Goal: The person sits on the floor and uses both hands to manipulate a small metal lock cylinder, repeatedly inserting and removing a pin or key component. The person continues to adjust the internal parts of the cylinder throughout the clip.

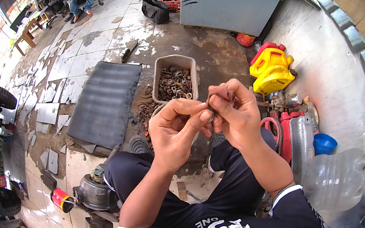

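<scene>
Both of my hands are raised together above my knees, fingertips nearly meeting. My left hand (pixel 176 130) pinches a small dark roundish metal piece (pixel 210 113), mostly covered by the fingers; its exact kind cannot be made out. In my right hand (pixel 238 118) is a folded reddish-brown piece that looks like sandpaper (pixel 222 92), gripped between thumb and fingers against the metal piece. Just beyond the hands, a grey plastic bin (pixel 196 73) holds many rusty nuts, bolts and small metal parts (pixel 174 82). More rusty bits (pixel 147 109) lie on the floor beside it.
A black rubber mat (pixel 103 101) lies left of the bin. Yellow jugs (pixel 271 69), a blue funnel (pixel 324 143) and a large clear plastic bottle (pixel 336 179) stand at right. A vise-like metal part (pixel 94 193) is by my left knee. Broken tiles (pixel 48 113) cover the left floor.
</scene>
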### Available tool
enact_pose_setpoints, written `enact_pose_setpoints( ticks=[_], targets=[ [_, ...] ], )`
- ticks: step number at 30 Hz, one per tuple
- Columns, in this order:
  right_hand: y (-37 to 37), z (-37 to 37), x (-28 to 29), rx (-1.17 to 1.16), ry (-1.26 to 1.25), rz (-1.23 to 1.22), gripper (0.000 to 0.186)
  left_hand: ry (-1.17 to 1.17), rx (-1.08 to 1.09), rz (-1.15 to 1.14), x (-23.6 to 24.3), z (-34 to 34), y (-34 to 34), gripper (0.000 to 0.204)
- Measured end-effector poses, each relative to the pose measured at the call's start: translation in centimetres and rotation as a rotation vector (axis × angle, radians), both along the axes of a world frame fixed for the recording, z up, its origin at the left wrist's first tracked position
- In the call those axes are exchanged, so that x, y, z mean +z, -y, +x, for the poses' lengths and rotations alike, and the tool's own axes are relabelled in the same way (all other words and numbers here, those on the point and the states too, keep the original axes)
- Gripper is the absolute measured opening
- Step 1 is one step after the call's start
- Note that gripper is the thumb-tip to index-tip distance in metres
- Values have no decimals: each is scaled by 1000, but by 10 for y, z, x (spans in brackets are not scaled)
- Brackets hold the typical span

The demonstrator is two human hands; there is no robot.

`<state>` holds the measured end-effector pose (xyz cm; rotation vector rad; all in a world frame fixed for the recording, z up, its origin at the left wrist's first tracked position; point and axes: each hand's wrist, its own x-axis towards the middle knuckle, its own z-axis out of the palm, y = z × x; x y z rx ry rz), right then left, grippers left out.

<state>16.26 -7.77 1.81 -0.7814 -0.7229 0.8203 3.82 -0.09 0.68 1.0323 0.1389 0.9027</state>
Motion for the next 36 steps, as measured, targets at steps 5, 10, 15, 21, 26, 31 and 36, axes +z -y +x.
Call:
enact_pose_setpoints(
  ticks=[5, 10, 15, 21, 26, 31, 36],
  targets=[
    [2, 15, 7, -1, -87, -61, 21, 115, -241, -308, -4, 1, -15, 11],
    [6, 21, 6, 48, -3, -22, 27, 209, -348, -467, -4, -4, -20, 13],
    [3, 13, 4, -49, 68, -66, 20, 206, -363, -489, -5, -5, -23, 14],
    [2, 7, 10, -77, 219, -4, 25, 199, -338, -409, -3, -3, -25, 17],
    [-1, 9, 17, 3, 145, -9, 28, 48, -197, -247, 2, -4, -26, 20],
    [-18, 13, 18, 145, 160, -173, 25, -68, 76, 10, 8, -6, -25, 22],
    [-32, -6, 20, 287, 53, -141, 23, -104, 174, 81, 8, -23, -34, 22]
  ],
)
